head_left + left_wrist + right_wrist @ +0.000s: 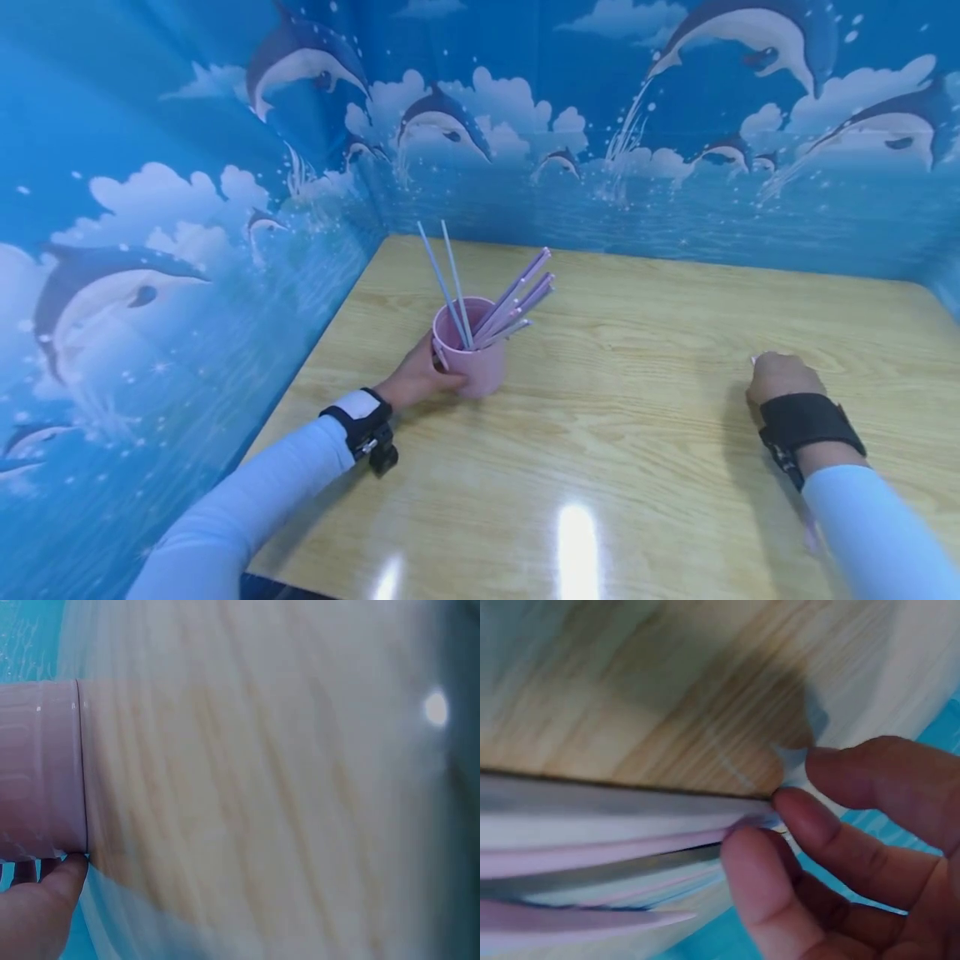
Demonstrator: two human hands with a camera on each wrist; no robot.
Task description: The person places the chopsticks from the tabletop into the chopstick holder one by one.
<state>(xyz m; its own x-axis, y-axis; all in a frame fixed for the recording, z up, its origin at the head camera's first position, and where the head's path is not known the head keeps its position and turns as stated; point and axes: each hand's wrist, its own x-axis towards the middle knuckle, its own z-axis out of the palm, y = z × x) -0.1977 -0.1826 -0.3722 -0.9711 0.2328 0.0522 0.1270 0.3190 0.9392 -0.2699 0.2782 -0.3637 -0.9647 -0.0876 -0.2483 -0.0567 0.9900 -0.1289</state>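
A pink cup (480,372) stands on the table at the middle left, holding several slender sticks (517,302), some pale blue and some pink-purple with light ends. My left hand (420,375) grips the cup's left side, its thumb across the front. In the left wrist view, fingers (64,881) press against the cup's wall (45,772). On the right, my right hand (787,377) is low over the table with curled fingers. Its wrist view shows the fingertips (757,855) pinching the ends of several pink and whitish sticks (607,855); their exact kind is blurred.
The wood-grain table (622,400) reaches back to a blue dolphin-print sheet (645,200). Another side of the sheet (187,317) runs close along the table's left edge. Bright glare spots lie near the front edge.
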